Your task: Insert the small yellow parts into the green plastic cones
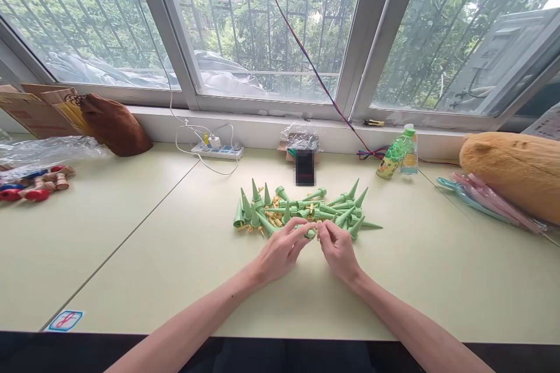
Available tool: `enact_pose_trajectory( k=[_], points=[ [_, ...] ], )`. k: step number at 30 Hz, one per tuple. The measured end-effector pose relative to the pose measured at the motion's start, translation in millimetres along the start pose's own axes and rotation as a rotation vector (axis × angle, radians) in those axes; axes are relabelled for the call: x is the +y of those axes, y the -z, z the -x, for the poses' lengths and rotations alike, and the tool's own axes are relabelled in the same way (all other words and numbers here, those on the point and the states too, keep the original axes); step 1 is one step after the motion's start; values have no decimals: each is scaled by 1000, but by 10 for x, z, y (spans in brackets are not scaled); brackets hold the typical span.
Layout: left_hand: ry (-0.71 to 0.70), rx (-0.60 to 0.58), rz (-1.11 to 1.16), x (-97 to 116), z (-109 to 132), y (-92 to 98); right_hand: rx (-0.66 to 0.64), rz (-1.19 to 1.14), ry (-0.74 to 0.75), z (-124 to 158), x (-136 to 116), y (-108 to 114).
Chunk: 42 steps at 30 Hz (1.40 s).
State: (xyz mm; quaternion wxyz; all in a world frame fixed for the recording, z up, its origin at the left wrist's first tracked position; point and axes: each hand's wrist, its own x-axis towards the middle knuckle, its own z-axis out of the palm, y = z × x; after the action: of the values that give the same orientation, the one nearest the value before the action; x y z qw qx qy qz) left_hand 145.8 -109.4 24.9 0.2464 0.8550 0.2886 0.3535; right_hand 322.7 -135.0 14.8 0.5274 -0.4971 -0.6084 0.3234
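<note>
Green plastic cone-shaped spikes (247, 208) lie and stand in a loose pile, with small yellow plastic fittings (275, 220) scattered among them. At the pile's near edge my left hand (282, 247) has its thumb and fingers drawn together, pointing right. A green plastic end (310, 233) shows beside these fingertips; whether they grip it is unclear. My right hand (339, 249) meets the left one fingertip to fingertip, pinched on a tiny pale-yellow piece (318, 224) that is mostly covered by the fingers.
Behind the pile are a dark blurred block (305, 167) and a small box with plastic wrap (300, 139). A power strip (219, 151), a green bottle (397, 152) and a brown plush (511, 172) line the back. Wooden toys (37, 186) lie left.
</note>
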Motion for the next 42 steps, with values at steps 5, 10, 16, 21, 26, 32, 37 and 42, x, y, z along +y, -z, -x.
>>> enact_pose_trajectory(
  k=[5, 10, 16, 21, 26, 32, 37, 42],
  points=[
    [89, 179, 53, -39, -33, -19, 67, -99, -39, 9, 28, 2],
    [96, 105, 33, -51, -41, -9, 43, -92, 4, 19, 42, 3],
    [126, 11, 55, -35, -30, -16, -40, -80, 74, 33, 92, 11],
    [139, 6, 81, -43, -37, -3, -55, -103, 71, 25, 118, 18],
    [148, 7, 101, -15, -38, 16, -62, -116, 67, 19, 109, 20],
    [154, -3, 87, 31, -30, 52, -67, -141, 50, 23, 110, 21],
    [148, 8, 65, 27, -31, 50, -70, -152, 47, 26, 119, 27],
    [101, 48, 71, -27, -10, 9, -68, -139, 51, 19, 99, 32]
  ],
)
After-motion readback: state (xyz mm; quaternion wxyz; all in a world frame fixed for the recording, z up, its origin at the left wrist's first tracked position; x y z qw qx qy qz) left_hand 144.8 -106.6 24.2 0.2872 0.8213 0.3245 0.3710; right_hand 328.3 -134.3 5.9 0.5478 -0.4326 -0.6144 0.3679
